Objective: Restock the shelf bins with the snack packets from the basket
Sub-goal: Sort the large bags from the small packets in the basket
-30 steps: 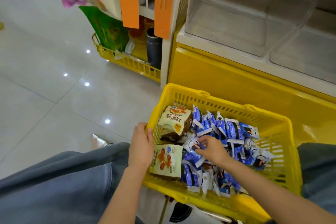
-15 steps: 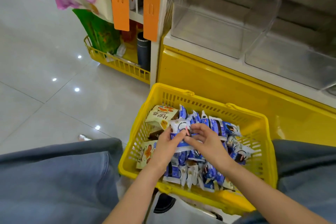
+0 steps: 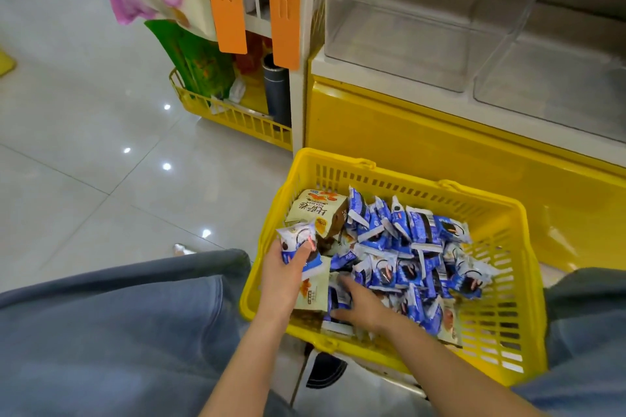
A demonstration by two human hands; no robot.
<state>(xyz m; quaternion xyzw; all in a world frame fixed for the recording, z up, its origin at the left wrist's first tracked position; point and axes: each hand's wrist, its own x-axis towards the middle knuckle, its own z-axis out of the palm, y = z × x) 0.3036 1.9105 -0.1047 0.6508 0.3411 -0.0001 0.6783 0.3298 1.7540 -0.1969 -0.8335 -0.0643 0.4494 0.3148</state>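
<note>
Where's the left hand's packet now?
Head view: the left hand holds the blue-white packet over the left edge of the yellow basket, beside the cream snack box.

Blue-white snack packets [image 3: 416, 257] heaped in yellow basket [image 3: 508, 325], clear shelf bins [image 3: 423, 20] above

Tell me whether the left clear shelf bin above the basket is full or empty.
Empty: the clear bin shows only its bare see-through floor and walls, no packet inside. The blue packets sit in the yellow basket.

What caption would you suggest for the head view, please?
Left hand holds a blue-and-white snack packet; right hand reaches into the yellow plastic basket below clear plastic bins.
</note>
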